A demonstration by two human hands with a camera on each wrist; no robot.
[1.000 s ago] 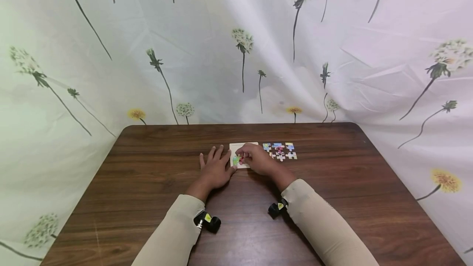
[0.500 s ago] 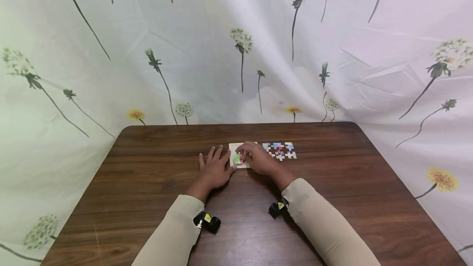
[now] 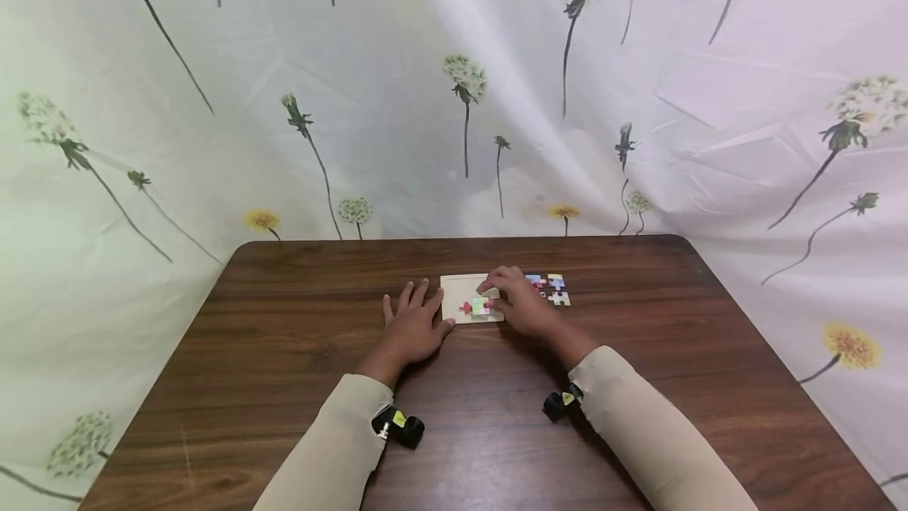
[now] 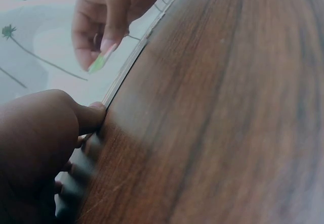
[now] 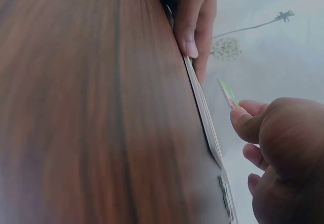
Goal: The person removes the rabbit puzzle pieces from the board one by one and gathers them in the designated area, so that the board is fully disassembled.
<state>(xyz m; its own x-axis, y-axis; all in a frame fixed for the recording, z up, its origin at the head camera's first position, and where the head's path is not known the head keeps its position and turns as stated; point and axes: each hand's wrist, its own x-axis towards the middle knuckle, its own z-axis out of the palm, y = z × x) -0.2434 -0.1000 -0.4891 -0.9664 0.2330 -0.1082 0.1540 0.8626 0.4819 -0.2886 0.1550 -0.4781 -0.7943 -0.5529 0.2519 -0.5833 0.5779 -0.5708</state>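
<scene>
My right hand pinches a green jigsaw puzzle piece between thumb and fingertips. In the right wrist view the green piece is tilted and held above the white puzzle board, apart from it. On the board's bare surface a pink-red puzzle piece shows to the left of the green one. My left hand lies with fingers spread on the table, at the board's left side. Its thumb touches the board's near corner.
Several loose puzzle pieces lie right of the board, partly hidden behind my right hand. The dark wooden table extends toward me and to both sides. A dandelion-print cloth hangs behind its far edge.
My right hand has moved right, carrying the green piece away from the board's left side. The pink-red piece is now more exposed. The left hand has stayed put.
</scene>
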